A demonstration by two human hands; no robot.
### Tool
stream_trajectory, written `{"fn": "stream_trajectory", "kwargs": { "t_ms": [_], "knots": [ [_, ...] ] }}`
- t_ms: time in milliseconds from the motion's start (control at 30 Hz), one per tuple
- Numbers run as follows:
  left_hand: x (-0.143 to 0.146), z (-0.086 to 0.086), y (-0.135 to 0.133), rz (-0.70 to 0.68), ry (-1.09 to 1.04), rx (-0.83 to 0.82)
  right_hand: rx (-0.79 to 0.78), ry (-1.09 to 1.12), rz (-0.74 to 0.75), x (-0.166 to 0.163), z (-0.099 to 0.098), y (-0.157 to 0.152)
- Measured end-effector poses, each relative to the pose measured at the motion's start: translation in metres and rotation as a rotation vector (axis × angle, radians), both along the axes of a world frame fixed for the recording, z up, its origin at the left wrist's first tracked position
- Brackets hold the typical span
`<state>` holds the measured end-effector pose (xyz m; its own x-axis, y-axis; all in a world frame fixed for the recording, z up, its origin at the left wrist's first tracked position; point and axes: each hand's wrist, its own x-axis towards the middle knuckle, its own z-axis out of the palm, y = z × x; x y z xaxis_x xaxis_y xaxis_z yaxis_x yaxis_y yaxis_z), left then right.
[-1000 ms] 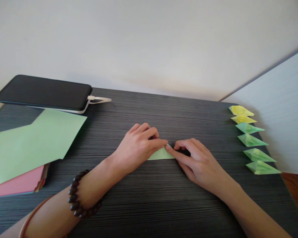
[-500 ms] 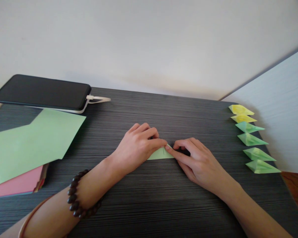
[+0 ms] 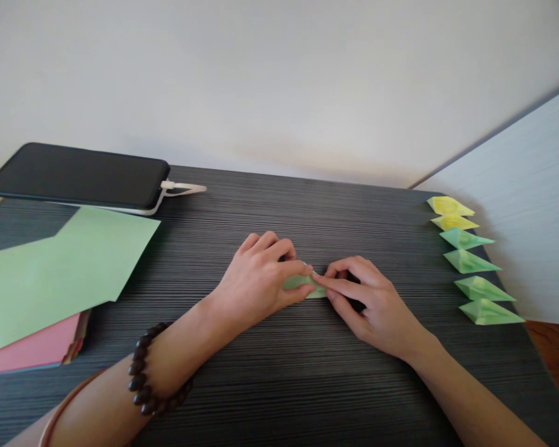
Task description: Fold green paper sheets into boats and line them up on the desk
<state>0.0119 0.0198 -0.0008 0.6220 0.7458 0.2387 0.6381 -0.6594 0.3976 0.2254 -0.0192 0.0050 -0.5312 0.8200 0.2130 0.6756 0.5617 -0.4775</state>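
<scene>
Lying on the tabletop (image 3: 307,385): loose sheets (image 3: 69,267), a phone (image 3: 79,176), six folded pieces (image 3: 470,261). Left hand (image 3: 258,279) and right hand (image 3: 366,298) fingers pinch a small green paper (image 3: 300,282).

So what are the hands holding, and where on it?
A small folded green paper: left hand pinches its left part, right hand grips its right end.

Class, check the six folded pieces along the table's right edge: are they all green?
No, the two farthest pieces are yellow; only the four nearer ones are green.
</scene>
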Motion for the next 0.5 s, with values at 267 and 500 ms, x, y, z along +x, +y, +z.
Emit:
{"fn": "stream_trajectory", "kwargs": {
  "t_ms": [267,500],
  "knots": [
    [-0.001,0.003,0.002,-0.007,0.018,-0.032,0.106,-0.043,-0.067,-0.002,-0.008,-0.004],
    [-0.001,0.006,0.003,0.042,0.042,-0.051,0.167,-0.184,-0.044,-0.001,0.004,-0.004]
  ]
}}
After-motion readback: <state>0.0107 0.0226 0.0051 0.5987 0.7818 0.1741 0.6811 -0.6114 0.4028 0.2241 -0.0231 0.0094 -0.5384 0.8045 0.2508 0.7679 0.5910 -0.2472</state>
